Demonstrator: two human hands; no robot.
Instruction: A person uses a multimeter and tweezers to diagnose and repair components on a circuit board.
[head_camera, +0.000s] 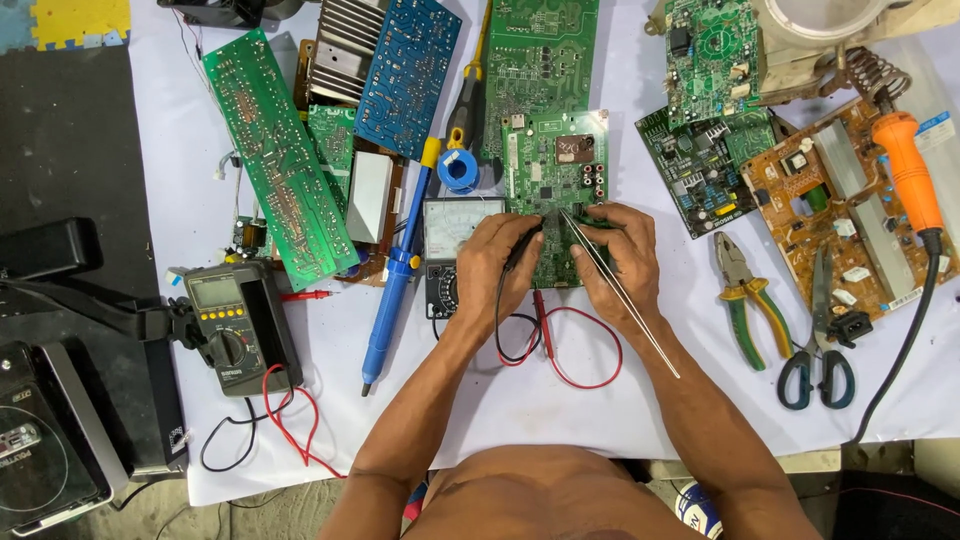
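Note:
A green circuit board lies at the centre of the white table cover. My left hand rests on its lower left edge and grips a black test probe whose tip touches the board. My right hand rests on the board's lower right part and holds long metal tweezers, tips pointing onto the board and the handle end trailing toward my right forearm. A red probe lies loose below the board between my wrists, with red and black leads looped beside it. An analog meter sits just left of my left hand.
Several other circuit boards crowd the back and right. A blue desoldering pump, a digital multimeter, pliers, scissors and an orange-handled soldering iron lie around. Solder spool behind the meter.

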